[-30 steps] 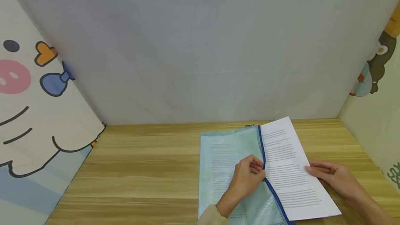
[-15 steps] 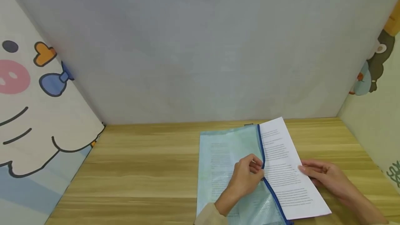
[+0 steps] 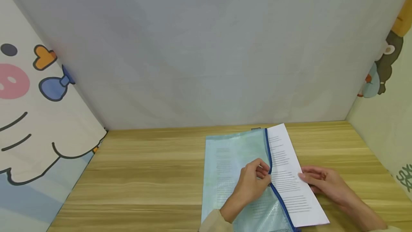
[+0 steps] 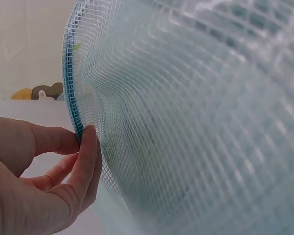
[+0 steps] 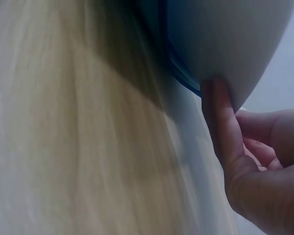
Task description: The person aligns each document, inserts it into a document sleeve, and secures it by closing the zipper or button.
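Note:
A translucent light-blue mesh zipper pouch (image 3: 222, 174) with a dark blue edge lies at the table's right half. My left hand (image 3: 252, 183) pinches that edge between thumb and fingers; the left wrist view shows the mesh bulging beside the left hand (image 4: 54, 176). White printed papers (image 3: 291, 189) stick out of the pouch's right side, their left part inside it. Printed lines show faintly through the mesh. My right hand (image 3: 328, 185) holds the papers' right edge, thumb on top and fingers beneath. In the right wrist view the right hand (image 5: 250, 147) pinches the curved papers (image 5: 225, 44).
The wood-grain table (image 3: 145, 174) extends left of the pouch. A grey-white backdrop (image 3: 206, 53) stands behind it. Cartoon-printed cloths, the left one (image 3: 42, 124) and the right one (image 3: 386, 124), flank the sides.
My right hand has moved left with the papers, so less of them sticks out of the pouch. My left hand keeps its pinch on the pouch's edge, almost in place.

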A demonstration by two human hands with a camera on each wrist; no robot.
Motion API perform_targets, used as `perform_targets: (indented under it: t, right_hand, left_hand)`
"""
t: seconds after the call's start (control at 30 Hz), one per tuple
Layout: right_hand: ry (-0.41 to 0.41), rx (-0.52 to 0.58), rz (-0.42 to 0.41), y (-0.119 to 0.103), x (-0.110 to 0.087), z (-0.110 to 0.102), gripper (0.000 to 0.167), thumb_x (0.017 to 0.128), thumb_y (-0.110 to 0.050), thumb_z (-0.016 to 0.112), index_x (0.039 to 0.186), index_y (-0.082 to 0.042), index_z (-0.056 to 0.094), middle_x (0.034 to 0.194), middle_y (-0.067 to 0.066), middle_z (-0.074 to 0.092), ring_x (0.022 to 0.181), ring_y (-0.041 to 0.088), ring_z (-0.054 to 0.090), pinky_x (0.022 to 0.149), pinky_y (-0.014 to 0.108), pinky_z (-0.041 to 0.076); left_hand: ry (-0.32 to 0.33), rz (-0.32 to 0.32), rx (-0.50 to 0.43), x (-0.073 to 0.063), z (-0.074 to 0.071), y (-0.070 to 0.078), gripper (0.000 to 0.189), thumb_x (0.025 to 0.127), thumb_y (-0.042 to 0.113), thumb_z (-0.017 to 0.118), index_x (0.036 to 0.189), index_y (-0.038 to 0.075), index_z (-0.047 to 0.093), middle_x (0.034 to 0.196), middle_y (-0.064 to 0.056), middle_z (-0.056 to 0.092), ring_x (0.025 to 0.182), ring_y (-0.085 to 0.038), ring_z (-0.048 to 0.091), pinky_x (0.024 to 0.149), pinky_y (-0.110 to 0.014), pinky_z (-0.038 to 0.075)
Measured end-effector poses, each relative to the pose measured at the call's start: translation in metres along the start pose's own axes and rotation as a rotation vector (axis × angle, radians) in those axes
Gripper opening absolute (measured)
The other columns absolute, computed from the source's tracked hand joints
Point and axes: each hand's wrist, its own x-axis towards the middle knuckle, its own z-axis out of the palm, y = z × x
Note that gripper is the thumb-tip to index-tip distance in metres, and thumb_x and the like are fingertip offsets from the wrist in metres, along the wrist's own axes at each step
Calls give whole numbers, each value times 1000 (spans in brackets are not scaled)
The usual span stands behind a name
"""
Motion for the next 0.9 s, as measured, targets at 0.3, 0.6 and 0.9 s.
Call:
perform_targets:
  t: [0.3, 0.6, 0.9]
  right_hand:
    - [-78, 23, -38, -1, 6, 9, 54, 102, -13, 65, 138, 22, 45, 111, 6, 75, 92, 12, 72, 77, 32, 62]
    - [-117, 45, -45, -3, 10, 20, 52, 102, -13, 65, 136, 22, 46, 109, 4, 75, 93, 10, 71, 78, 30, 61]
    - [-119, 76, -4, -2, 15, 28, 56, 101, -14, 66, 138, 21, 44, 109, 3, 74, 92, 9, 70, 77, 29, 61]
  left_hand:
    - [-3, 17, 3, 0, -1, 1, 15, 83, -7, 67, 93, 4, 66, 80, 5, 63, 68, 3, 57, 67, -15, 51]
    - [-8, 31, -13, -1, 0, 1, 16, 83, -7, 66, 95, 4, 64, 82, 5, 61, 70, 3, 56, 68, -16, 51]
    - [-13, 56, -18, -1, 0, 1, 17, 82, -7, 65, 95, 4, 63, 82, 4, 61, 71, 3, 55, 68, -16, 51]
